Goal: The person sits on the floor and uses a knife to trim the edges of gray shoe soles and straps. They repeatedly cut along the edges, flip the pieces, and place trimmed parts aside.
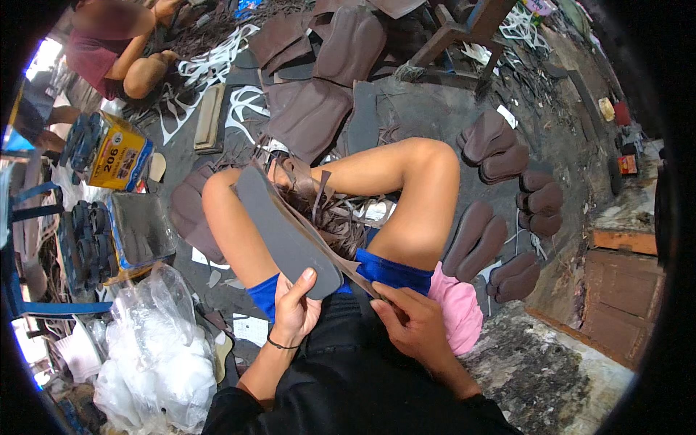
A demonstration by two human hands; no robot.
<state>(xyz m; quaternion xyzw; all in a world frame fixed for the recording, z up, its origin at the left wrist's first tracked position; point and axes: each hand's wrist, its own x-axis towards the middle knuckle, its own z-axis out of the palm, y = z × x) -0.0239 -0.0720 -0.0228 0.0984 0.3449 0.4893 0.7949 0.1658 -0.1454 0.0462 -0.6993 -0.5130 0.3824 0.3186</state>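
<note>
My left hand [296, 312] grips the near end of a grey shoe sole [279, 225], thumb pressed flat on its upper face. The sole slants across my lap, its far end by my left knee. Along its right edge runs a thin brown strip [346, 270], partly apart from the sole. Fingers of my right hand [413, 319] are closed on the near end of this strip; whether they also hold a small tool is hidden. Beyond the sole, brown offcut strips [341, 232] lie heaped between my bent legs.
Paired brown soles [475, 239] lie on the floor at right. Brown sheets with sole outlines [308, 116] are spread ahead, below a wooden stand [464, 36]. A clear plastic bag [156, 355] and a yellow-blue box [119, 156] stand at left. Another person [109, 58] sits at far left.
</note>
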